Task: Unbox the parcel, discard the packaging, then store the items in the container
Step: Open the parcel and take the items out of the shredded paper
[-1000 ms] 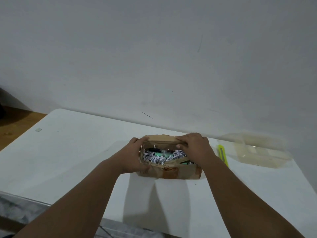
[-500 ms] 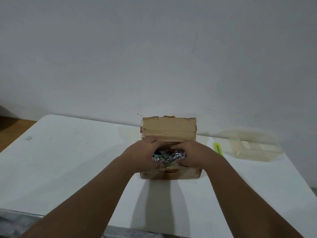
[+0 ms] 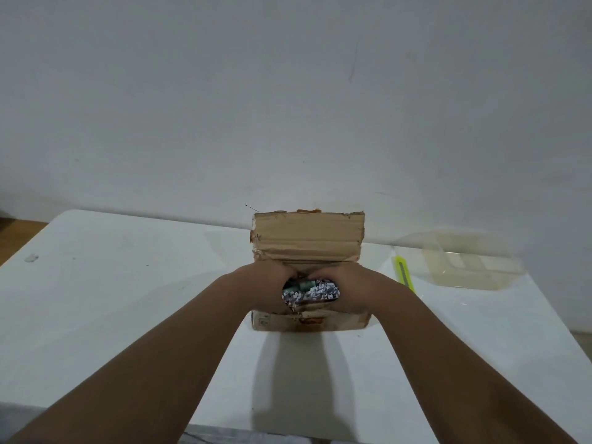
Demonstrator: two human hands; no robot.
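Observation:
A brown cardboard parcel (image 3: pixel 307 238) stands on the white table (image 3: pixel 128 283), its far flap folded up and open. Inside lies a wad of shredded printed paper (image 3: pixel 312 294) with a green item partly showing on top. My left hand (image 3: pixel 266 290) and my right hand (image 3: pixel 349 291) reach into the box from each side and clasp the wad between them. My fingertips are hidden inside the box. A clear plastic container (image 3: pixel 461 264) sits at the table's far right.
A yellow-green box cutter (image 3: pixel 404 273) lies between the parcel and the clear container. The wall runs right behind the table. Wooden floor shows past the table's left edge. A small scrap (image 3: pixel 31 258) lies at the far left of the table.
The far flap went from folded over the box to standing upright. Both hands moved from the box's top edges down into it and closed around the shredded paper.

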